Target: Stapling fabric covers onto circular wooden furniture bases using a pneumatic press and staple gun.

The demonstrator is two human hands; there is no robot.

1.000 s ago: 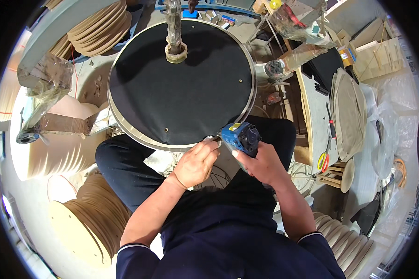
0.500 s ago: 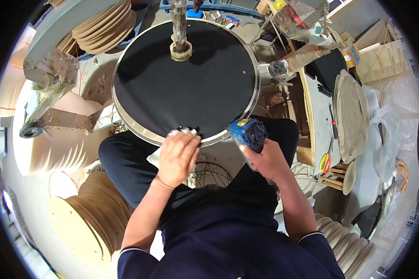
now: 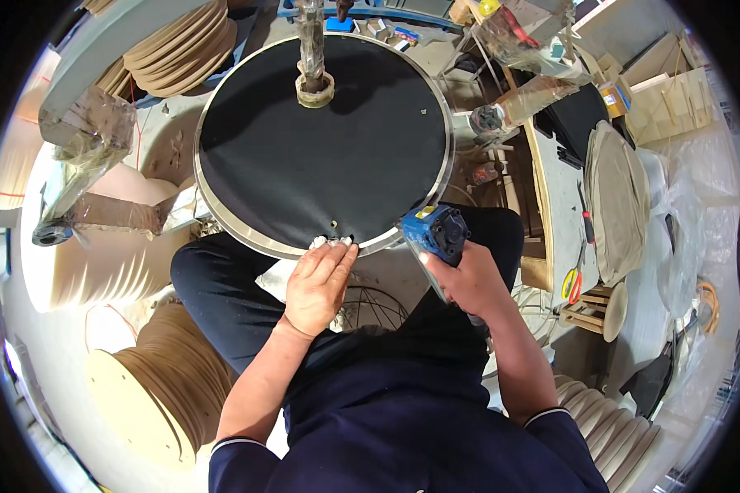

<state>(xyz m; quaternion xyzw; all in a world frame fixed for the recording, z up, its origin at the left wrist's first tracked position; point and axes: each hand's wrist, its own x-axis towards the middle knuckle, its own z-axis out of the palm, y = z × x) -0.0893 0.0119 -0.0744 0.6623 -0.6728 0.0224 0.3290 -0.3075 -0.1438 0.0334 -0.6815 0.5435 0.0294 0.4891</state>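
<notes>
black disc [image 3: 321,164] lay just beyond the left hand [image 3: 316,283], fingers together at its rim [image 3: 378,241], any pinch unclear; it had turned, bringing a hole [image 3: 334,223] there, seemingly repositioning the edge; rightward, the right hand [image 3: 469,279] gripped a blue power tool [image 3: 437,232].

Pale tabletop [image 3: 557,220] at right, with beige fabric [image 3: 617,201], a slender tool [image 3: 586,222] and scissors [image 3: 572,284] on it.
</notes>
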